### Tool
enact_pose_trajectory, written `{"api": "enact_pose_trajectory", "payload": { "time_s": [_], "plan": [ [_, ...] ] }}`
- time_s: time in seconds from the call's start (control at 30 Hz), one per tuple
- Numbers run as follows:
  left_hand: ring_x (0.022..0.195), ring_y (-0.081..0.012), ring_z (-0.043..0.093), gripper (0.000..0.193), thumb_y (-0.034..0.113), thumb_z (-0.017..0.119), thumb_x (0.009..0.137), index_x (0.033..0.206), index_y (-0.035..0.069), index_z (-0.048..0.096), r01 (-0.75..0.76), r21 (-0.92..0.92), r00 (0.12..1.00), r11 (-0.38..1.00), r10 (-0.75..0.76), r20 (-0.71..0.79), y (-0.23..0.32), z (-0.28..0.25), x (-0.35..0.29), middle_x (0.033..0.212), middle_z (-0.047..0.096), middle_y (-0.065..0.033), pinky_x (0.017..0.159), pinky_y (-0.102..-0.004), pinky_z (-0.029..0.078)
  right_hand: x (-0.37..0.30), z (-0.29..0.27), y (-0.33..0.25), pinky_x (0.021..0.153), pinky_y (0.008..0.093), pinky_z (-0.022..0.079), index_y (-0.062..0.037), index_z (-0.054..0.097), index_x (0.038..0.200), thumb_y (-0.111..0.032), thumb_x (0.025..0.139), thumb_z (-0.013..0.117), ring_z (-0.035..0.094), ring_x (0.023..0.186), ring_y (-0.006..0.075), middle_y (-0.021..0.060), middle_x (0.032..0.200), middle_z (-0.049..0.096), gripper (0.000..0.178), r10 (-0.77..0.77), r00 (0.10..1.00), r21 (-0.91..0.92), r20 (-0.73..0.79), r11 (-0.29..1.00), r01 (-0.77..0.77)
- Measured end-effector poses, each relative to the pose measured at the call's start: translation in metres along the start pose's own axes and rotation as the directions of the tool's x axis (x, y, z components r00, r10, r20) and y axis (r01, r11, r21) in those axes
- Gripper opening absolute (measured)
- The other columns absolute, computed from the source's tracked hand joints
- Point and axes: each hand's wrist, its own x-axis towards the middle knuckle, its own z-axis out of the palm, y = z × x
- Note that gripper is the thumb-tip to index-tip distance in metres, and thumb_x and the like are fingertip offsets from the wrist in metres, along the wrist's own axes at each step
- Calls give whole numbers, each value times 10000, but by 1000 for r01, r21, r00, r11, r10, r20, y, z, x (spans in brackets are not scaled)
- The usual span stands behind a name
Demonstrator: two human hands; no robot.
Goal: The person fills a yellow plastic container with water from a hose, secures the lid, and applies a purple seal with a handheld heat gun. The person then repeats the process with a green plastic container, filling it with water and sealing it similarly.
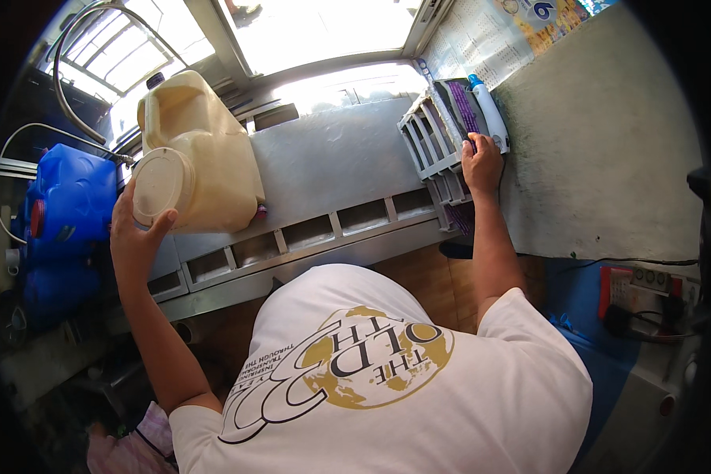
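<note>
My left hand (134, 233) grips a round tub with a cream lid (159, 183), its thumb and fingers spread around the tub. The tub is tilted with its lid toward me, in front of a large cream plastic jug (221, 158) on the metal counter. At the right, my right hand (483, 162) is closed at the front edge of a grey plastic rack (430, 138), beside purple striped material (464, 107). What those fingers pinch, if anything, is hidden. A white bottle with a blue top (488, 114) stands just beyond that hand.
Blue plastic containers (67, 205) stand at far left, near a thin hose (59, 75). The metal counter (324, 158) has a row of open slots along its front edge. A grey wall (608, 142) closes the right side; a power socket box (648, 280) with cords sits low there.
</note>
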Motion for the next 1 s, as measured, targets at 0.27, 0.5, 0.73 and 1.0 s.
{"api": "enact_pose_trajectory", "payload": {
  "time_s": [0.27, 0.5, 0.73, 1.0],
  "plan": [
    [1319, -308, 469, 984, 509, 839, 664, 1467, 130, 415, -220, -88, 958, 971, 199, -206, -24, 3, -21, 1418, 497, -138, 1095, -446, 388, -10, 7, 5, 926, 490, 459, -67, 622, 1151, -195, 797, 745, 604, 1078, 307, 100, 1162, 630, 396, 14, 985, -208, 175, 978, 23],
    [1311, -302, 469, 926, 348, 875, 673, 1452, 148, 415, -149, -247, 974, 957, 99, -205, -36, 27, -26, 1389, 509, -136, 1101, -442, 380, -28, 3, 0, 897, 457, 462, -116, 655, 1010, -124, 812, 713, 633, 1003, 270, 52, 1067, 665, 207, -58, 989, -108, 138, 991, 73],
    [1244, -301, 524, 945, 388, 880, 675, 1452, 152, 398, -259, -199, 931, 945, 189, -313, -37, 24, -24, 1324, 547, -134, 1054, -435, 428, -6, -32, -69, 729, 410, 530, -51, 599, 970, -102, 918, 619, 671, 817, 319, 137, 894, 683, 75, -90, 965, 235, 248, 971, 30],
    [1306, -350, 481, 930, 409, 870, 679, 1447, 143, 417, -30, -262, 975, 965, -30, -222, -39, 17, -41, 1392, 513, -176, 1092, -434, 401, -21, -26, -163, 709, 216, 475, -38, 664, 1057, -37, 933, 593, 563, 763, 49, -7, 853, 639, 143, -97, 806, 668, 584, 622, -409]
  ]
}}
